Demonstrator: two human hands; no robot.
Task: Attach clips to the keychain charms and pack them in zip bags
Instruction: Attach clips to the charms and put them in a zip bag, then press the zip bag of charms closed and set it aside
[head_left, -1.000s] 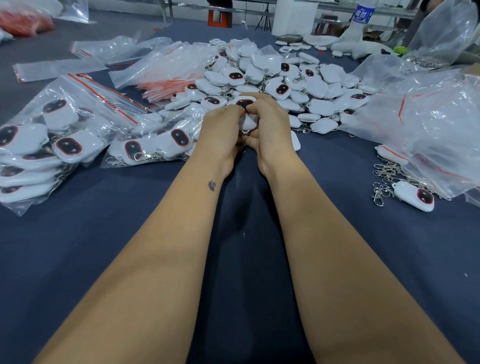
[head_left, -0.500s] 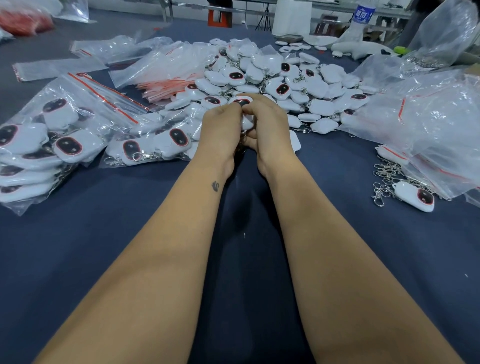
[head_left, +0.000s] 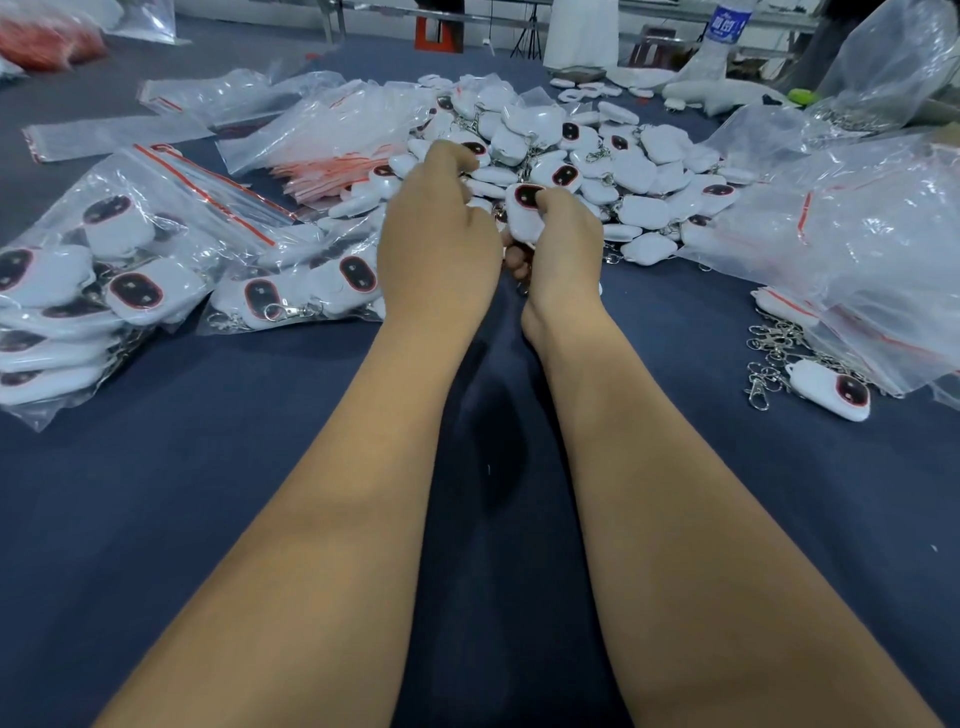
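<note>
Between our two hands, at the near edge of the heap, our right hand (head_left: 563, 249) has its fingers (head_left: 553, 200) curled tight round a white charm (head_left: 524, 210), dark oval face turned up; our left hand (head_left: 439, 244) sits just beside it with its fingers bent inward, and we cannot tell whether it has hold of anything; behind both lies the pile of loose charms (head_left: 613, 171), some with metal clips showing; to the left, touching the left hand's edge, a filled zip bag (head_left: 291, 291) lies flat, and further left a bigger bag of charms (head_left: 88, 280); a stack of empty bags with red strips (head_left: 327, 171) lies behind; off to the right, a single charm (head_left: 831, 389) rests beside a tangle of clips (head_left: 769, 348) on the blue table (head_left: 208, 441).
</note>
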